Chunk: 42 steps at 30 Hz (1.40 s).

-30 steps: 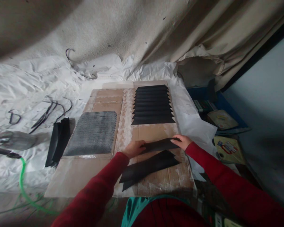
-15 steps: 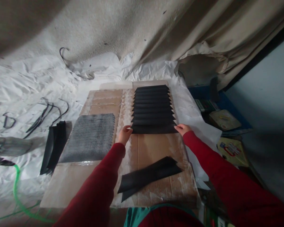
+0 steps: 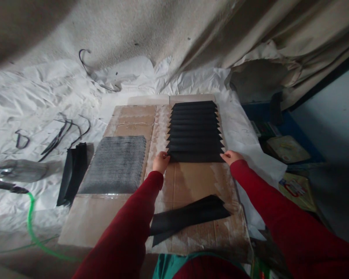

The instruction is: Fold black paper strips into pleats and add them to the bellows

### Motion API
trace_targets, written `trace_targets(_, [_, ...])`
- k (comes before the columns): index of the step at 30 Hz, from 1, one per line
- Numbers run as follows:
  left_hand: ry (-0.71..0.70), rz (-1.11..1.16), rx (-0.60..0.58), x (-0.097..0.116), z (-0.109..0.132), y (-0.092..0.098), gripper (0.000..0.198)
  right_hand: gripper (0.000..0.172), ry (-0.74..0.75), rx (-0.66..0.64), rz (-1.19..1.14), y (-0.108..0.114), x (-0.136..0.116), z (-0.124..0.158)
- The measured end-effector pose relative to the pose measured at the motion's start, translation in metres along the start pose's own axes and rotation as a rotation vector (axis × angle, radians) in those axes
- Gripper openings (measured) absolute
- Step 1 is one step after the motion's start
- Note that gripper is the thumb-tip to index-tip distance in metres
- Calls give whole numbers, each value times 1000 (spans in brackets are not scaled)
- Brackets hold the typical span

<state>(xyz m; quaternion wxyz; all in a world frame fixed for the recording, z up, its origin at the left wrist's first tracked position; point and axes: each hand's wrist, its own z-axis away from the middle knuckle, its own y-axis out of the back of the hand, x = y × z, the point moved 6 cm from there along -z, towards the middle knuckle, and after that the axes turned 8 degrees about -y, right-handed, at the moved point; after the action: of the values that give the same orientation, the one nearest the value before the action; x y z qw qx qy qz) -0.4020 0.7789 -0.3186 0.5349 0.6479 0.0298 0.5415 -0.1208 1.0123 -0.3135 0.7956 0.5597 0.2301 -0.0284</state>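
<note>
A row of overlapping black strips with pointed ends (image 3: 195,130) lies on the right half of a flat cardboard sheet (image 3: 189,182). My left hand (image 3: 160,162) pinches the left end of the nearest strip in that row. At the strip's right end, my right hand (image 3: 232,157) has its fingers closed on the tip. Nearer to me, a small stack of loose black strips (image 3: 189,216) lies slanted on the cardboard. Both my sleeves are red.
A grey coated batch of strips (image 3: 113,164) covers the cardboard's left half. A black bundle (image 3: 72,174) lies left of it on white crumpled sheeting (image 3: 31,97), with thin black offcuts (image 3: 61,133) and a green hose (image 3: 31,224). Boxes and packets (image 3: 285,147) sit at the right.
One second ago both hands held a black strip near the loose stack. They carried it away from me and set it as the nearest strip of the row, where they still hold its ends.
</note>
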Motion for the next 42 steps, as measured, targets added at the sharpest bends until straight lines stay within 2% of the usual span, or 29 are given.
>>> trace_targets(8, [-33,-28,-46,4,2,-2,22,21,23,-15,82,-3,-3,0])
trace_targets(16, [-78,-198,-125,11,3,-2,23,20,23,-3,160,2,-8,1])
trace_targets(18, [-141,-278,-118,20,6,1,25,18,29,1,169,3,-9,2])
trace_targets(20, [-286,-408,-57,35,10,6,28,16,75,38,185,6,-13,4])
trace_targets(22, [-456,-530,-25,51,16,5,29,17,220,88,234,6,-21,8])
trace_targets(24, [-559,-592,-82,59,22,-2,31,23,391,106,302,3,-30,15])
trace_targets(26, [-587,-606,-153,60,25,-8,35,31,471,90,349,-1,-32,20])
trace_targets(30, [-586,-601,-194,52,32,-6,36,35,458,77,359,3,-29,42])
trace_targets(32, [-593,-558,-197,50,46,0,33,30,538,75,296,8,-32,71])
trace_targets(34, [-614,-474,-223,50,72,4,30,25,705,22,177,8,-36,116])
trace_targets(36, [-653,-359,-300,52,111,3,27,25,880,-109,79,-1,-36,167])
trace_targets(38, [-703,-245,-418,54,157,-7,24,23,968,-217,96,-18,-31,207])
trace_targets(40, [-738,-175,-530,54,199,-20,21,23,963,-269,191,-36,-24,228])
trace_targets(42, [-728,-155,-576,52,225,-32,22,19,924,-282,262,-50,-19,230])
